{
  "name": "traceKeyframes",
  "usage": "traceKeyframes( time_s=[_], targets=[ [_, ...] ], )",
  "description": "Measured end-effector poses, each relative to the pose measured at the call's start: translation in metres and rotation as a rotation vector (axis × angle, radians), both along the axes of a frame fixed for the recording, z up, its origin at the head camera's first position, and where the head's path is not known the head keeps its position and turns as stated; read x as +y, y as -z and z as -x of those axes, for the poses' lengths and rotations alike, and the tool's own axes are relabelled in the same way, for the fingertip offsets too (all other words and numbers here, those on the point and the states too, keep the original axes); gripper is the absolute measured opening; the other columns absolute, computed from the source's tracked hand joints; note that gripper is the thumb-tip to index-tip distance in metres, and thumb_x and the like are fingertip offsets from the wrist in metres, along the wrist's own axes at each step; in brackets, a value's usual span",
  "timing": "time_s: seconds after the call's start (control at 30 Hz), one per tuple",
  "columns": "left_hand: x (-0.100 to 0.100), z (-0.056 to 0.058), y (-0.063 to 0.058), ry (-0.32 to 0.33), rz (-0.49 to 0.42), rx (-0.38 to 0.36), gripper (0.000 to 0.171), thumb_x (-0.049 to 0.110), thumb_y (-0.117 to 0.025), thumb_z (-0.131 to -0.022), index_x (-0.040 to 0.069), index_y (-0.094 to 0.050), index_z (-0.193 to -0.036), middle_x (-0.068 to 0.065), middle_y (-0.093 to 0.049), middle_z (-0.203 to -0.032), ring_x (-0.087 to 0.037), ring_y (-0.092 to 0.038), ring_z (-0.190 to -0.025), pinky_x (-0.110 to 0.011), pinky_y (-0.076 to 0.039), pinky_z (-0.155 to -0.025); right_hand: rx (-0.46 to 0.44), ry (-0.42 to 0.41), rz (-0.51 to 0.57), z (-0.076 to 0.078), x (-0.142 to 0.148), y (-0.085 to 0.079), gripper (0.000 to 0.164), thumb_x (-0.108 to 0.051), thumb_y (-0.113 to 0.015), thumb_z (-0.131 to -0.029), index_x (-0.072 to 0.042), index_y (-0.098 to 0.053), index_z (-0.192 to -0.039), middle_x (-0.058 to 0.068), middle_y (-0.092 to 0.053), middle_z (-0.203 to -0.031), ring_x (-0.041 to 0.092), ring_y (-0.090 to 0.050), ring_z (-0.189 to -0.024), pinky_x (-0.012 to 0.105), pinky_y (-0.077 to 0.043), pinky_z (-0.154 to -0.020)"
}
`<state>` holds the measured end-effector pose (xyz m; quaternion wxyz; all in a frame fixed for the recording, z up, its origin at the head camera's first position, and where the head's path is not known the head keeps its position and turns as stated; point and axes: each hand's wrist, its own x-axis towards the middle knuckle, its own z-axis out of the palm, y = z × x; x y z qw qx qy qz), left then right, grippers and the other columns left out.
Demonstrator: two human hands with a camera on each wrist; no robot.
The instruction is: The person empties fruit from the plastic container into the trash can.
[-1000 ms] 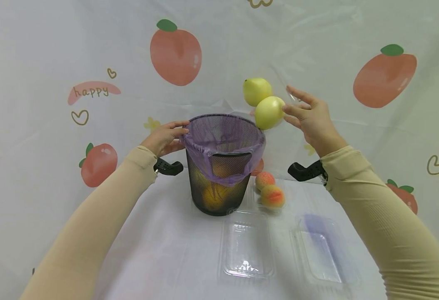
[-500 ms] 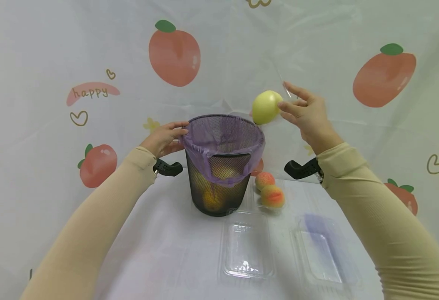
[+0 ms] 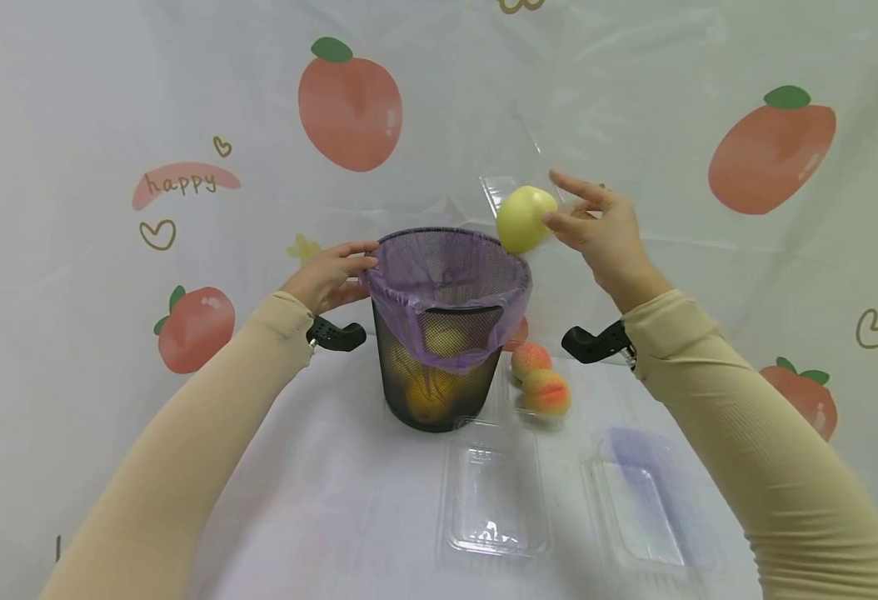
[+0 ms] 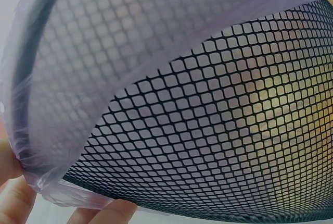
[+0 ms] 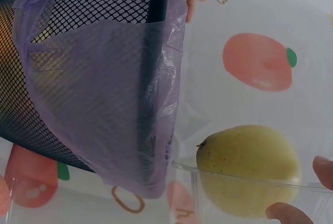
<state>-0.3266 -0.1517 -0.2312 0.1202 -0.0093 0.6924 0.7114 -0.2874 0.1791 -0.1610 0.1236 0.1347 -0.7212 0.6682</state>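
Observation:
A black mesh wastebasket (image 3: 394, 354) stands upright, lined with a purple plastic bag (image 3: 512, 310). At its left rim my left hand (image 3: 326, 279) grips the edge; in the left wrist view its fingertips (image 4: 117, 212) are at the bag and mesh. My right hand (image 3: 607, 237) holds a clear plastic container (image 3: 493, 190) tilted toward the bin's mouth. One pale yellow pear (image 3: 523, 221) is at that container, just above the right rim. From the right wrist view the pear (image 5: 250, 153) shows a dark stem, and the container's rim crosses in front of it. Yellow and orange fruit (image 3: 430, 396) shows through the mesh.
Two peaches (image 3: 546, 392) sit in a clear container right of the bin. In front lies another clear plastic container (image 3: 495, 500), with one more (image 3: 645, 517) to its right. A white cloth printed with peaches (image 3: 439, 108) hangs behind.
One of two pears has left the container, and a pale shape now shows higher inside the bin. My right hand has moved left with the container and remaining pear. The left hand stays put.

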Motion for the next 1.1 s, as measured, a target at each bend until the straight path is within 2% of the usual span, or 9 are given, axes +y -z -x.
traceKeyframes(
  time_s=[0.27, 0.37, 0.53, 0.63, 0.73, 0.8, 0.87, 1.0, 1.1],
  targets=[
    [0.000, 0.001, 0.000, -0.005, -0.016, -0.007, 0.052, 0.012, -0.052, -0.101, 0.019, -0.038, -0.150, -0.006, -0.046, -0.127, -0.007, -0.063, -0.076, -0.020, -0.055, -0.070, 0.013, 0.033, -0.030, 0.000, -0.006, -0.004, 0.058, 0.006, -0.071, -0.084, -0.014, -0.057, -0.136, 0.007, -0.034, -0.127, 0.003, -0.043, -0.071, 0.011, -0.053, -0.077],
    [0.000, 0.001, 0.001, 0.002, -0.018, -0.005, 0.052, 0.012, -0.052, -0.101, 0.020, -0.038, -0.150, -0.005, -0.046, -0.128, -0.007, -0.063, -0.078, -0.021, -0.055, -0.072, 0.007, 0.021, 0.035, -0.001, -0.008, -0.008, 0.059, 0.008, -0.071, -0.083, -0.014, -0.057, -0.136, 0.003, -0.032, -0.111, 0.003, -0.044, -0.074, 0.013, -0.054, -0.076],
    [-0.002, 0.001, 0.002, 0.003, -0.024, -0.002, 0.052, 0.012, -0.052, -0.101, 0.020, -0.038, -0.150, -0.003, -0.047, -0.125, -0.007, -0.063, -0.077, -0.021, -0.055, -0.072, -0.036, -0.036, 0.162, -0.003, -0.004, -0.006, 0.063, 0.008, -0.070, -0.083, -0.013, -0.053, -0.140, 0.002, -0.048, -0.089, 0.006, -0.058, -0.077, 0.021, -0.056, -0.082],
    [-0.003, 0.001, 0.003, 0.002, -0.016, 0.002, 0.052, 0.013, -0.052, -0.101, 0.020, -0.038, -0.150, -0.003, -0.047, -0.126, -0.007, -0.063, -0.078, -0.021, -0.055, -0.072, -0.087, -0.092, 0.249, -0.004, 0.005, -0.001, 0.066, 0.004, -0.067, -0.087, -0.016, -0.046, -0.145, 0.004, -0.057, -0.110, 0.011, -0.064, -0.094, 0.028, -0.051, -0.093],
    [-0.003, 0.001, 0.004, 0.001, 0.002, 0.008, 0.051, 0.014, -0.052, -0.101, 0.021, -0.038, -0.150, -0.003, -0.047, -0.127, -0.007, -0.063, -0.080, -0.021, -0.055, -0.073, -0.170, -0.145, 0.372, -0.005, 0.015, 0.003, 0.069, 0.002, -0.064, -0.090, -0.023, -0.039, -0.149, 0.003, -0.024, -0.155, 0.019, -0.046, -0.132, 0.031, -0.043, -0.103],
    [-0.003, 0.001, 0.004, -0.002, 0.006, 0.009, 0.051, 0.015, -0.052, -0.101, 0.021, -0.038, -0.150, -0.004, -0.047, -0.128, -0.007, -0.063, -0.081, -0.021, -0.055, -0.073, -0.220, -0.158, 0.438, -0.006, 0.022, 0.007, 0.071, 0.000, -0.062, -0.091, -0.029, -0.035, -0.150, -0.004, 0.003, -0.161, 0.021, -0.026, -0.144, 0.028, -0.043, -0.103],
    [-0.003, 0.002, 0.004, -0.003, 0.009, 0.011, 0.051, 0.015, -0.052, -0.101, 0.021, -0.038, -0.150, -0.004, -0.047, -0.128, -0.007, -0.063, -0.081, -0.021, -0.055, -0.073, -0.267, -0.157, 0.497, -0.006, 0.030, 0.010, 0.073, -0.001, -0.062, -0.092, -0.032, -0.033, -0.151, -0.006, 0.006, -0.160, 0.019, -0.017, -0.145, 0.025, -0.048, -0.099],
    [-0.003, 0.001, 0.003, -0.004, 0.003, 0.012, 0.051, 0.014, -0.052, -0.101, 0.021, -0.038, -0.150, -0.004, -0.047, -0.128, -0.007, -0.063, -0.080, -0.021, -0.055, -0.073, -0.365, -0.167, 0.603, -0.007, 0.051, 0.018, 0.068, -0.003, -0.063, -0.091, -0.035, -0.040, -0.147, -0.008, -0.010, -0.153, 0.014, -0.037, -0.120, 0.024, -0.055, -0.087],
    [-0.003, 0.001, 0.003, 0.001, -0.011, 0.011, 0.051, 0.013, -0.051, -0.101, 0.020, -0.037, -0.150, -0.004, -0.046, -0.128, -0.007, -0.063, -0.079, -0.021, -0.055, -0.072, -0.466, -0.189, 0.737, -0.009, 0.068, 0.025, 0.055, -0.002, -0.065, -0.090, -0.033, -0.056, -0.135, -0.009, -0.011, -0.151, 0.015, -0.041, -0.122, 0.028, -0.055, -0.088]
  ],
)
